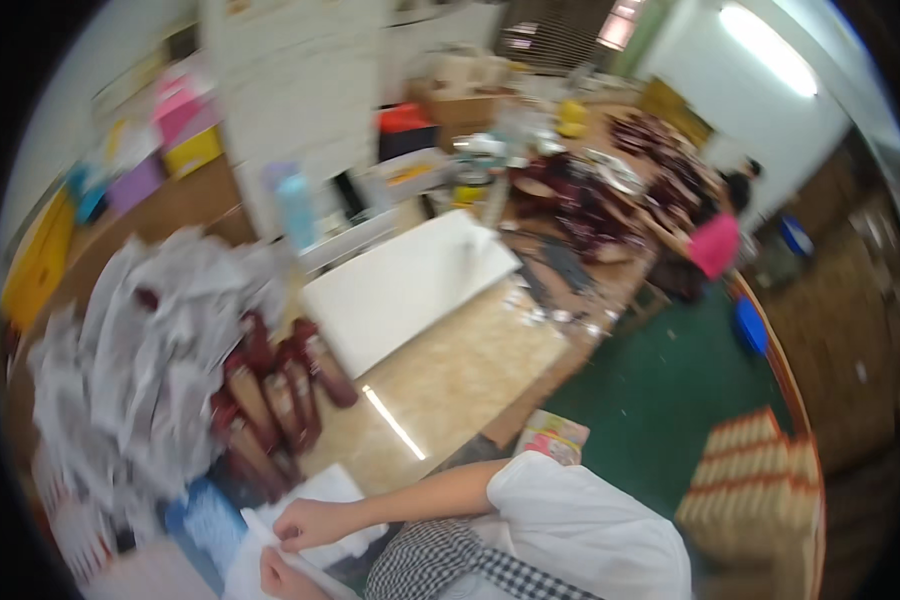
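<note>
Right hand (313, 523), left hand (286, 577): fingers pinched on white paper (242, 578); dark red pieces (280, 400) beyond fingers. Paper-handling step, seemingly; next move likely calls for steady two-handed hold.

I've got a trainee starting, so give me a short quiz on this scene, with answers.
1. What do the left hand and right hand hold? A, blue basin; B, white sheet; C, yellow box.
2. True or false: the person in pink is left of the white slab.
3. Fill in: the pieces beside the crumpled white material are dark ____.

Key: 1. B. 2. False; the person in pink is right of the white slab. 3. Red.
</note>
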